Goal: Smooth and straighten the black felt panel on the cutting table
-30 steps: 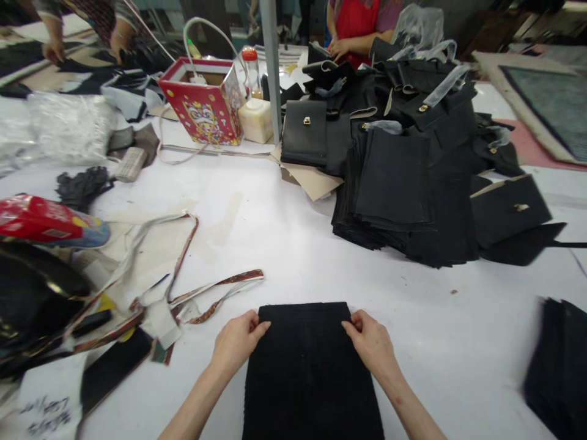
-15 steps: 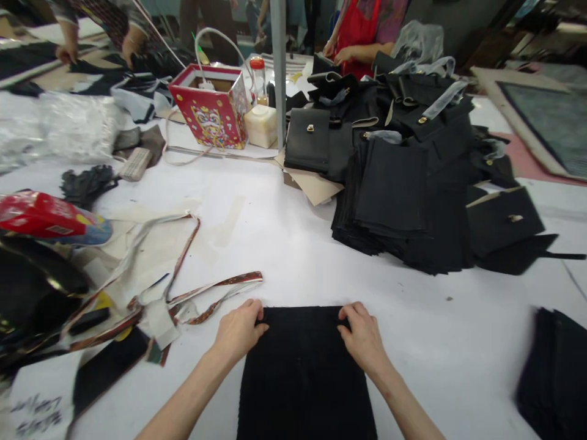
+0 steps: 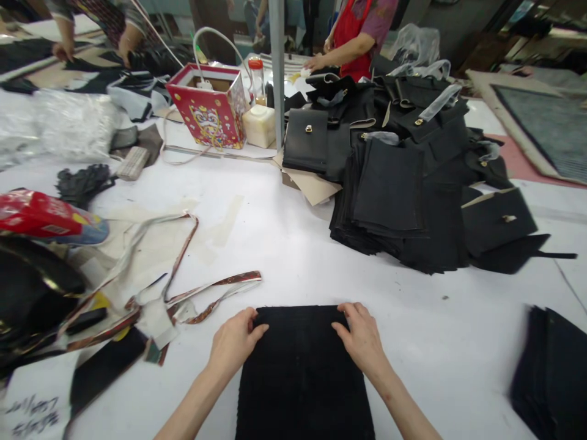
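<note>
A black piece of fabric (image 3: 302, 373) lies flat in front of me on the white table (image 3: 293, 256), its near end cut off by the bottom of the view. My left hand (image 3: 236, 339) grips its far left corner between thumb and fingers. At the far right corner, my right hand (image 3: 360, 333) pinches the edge in the same way. Whether it is one layer or several, I cannot tell.
Black panels (image 3: 389, 189) and bag parts are heaped at the back right. Another black stack (image 3: 550, 373) lies at the right edge. Trimming strips (image 3: 183, 244) and a red packet (image 3: 46, 214) are on the left. Behind the post (image 3: 278, 73), a person in a red apron (image 3: 355, 36) works.
My left thumb has spread a little from its fingers; both hands stay at the fabric's far corners. The person in the red apron has reached an arm to the left.
</note>
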`<state>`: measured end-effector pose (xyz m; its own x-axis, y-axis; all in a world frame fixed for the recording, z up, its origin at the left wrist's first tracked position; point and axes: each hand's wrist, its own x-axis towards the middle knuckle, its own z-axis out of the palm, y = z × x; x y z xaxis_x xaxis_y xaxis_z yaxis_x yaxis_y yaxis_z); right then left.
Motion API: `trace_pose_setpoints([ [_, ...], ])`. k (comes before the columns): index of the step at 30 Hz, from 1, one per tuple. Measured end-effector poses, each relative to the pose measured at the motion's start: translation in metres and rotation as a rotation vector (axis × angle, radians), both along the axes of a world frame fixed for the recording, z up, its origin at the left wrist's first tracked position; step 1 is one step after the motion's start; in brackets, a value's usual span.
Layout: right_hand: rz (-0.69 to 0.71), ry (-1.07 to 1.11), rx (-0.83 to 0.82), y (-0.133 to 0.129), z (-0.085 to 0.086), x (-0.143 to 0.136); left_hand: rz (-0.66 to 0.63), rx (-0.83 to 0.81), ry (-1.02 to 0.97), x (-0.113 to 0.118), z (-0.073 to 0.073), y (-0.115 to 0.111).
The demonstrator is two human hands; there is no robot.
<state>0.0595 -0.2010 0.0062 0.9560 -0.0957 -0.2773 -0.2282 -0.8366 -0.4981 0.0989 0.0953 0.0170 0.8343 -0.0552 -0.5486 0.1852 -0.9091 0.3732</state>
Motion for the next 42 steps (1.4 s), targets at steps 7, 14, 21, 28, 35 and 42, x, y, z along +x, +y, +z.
trace_pose_setpoints([
  [7, 0.076, 0.012, -0.104, 0.010, 0.006, 0.007, -0.074, 0.108, 0.032, 0.004, 0.000, -0.004],
  [14, 0.076, 0.003, -0.124, 0.010, 0.004, 0.008, -0.046, 0.063, 0.057, 0.002, -0.009, 0.001],
  [21, 0.098, 0.020, -0.093, 0.013, 0.008, 0.008, -0.059, 0.067, 0.055, 0.005, -0.008, 0.002],
  [28, -0.221, 0.196, 0.223, -0.003, -0.006, -0.011, -0.042, 0.078, 0.048, 0.001, -0.007, 0.007],
  [35, -0.099, 0.229, 0.012, -0.005, -0.011, -0.005, 0.037, -0.028, 0.107, 0.007, -0.012, 0.011],
  [42, -0.070, 0.254, -0.068, -0.002, -0.010, 0.001, 0.021, -0.103, 0.149, 0.013, -0.017, 0.014],
])
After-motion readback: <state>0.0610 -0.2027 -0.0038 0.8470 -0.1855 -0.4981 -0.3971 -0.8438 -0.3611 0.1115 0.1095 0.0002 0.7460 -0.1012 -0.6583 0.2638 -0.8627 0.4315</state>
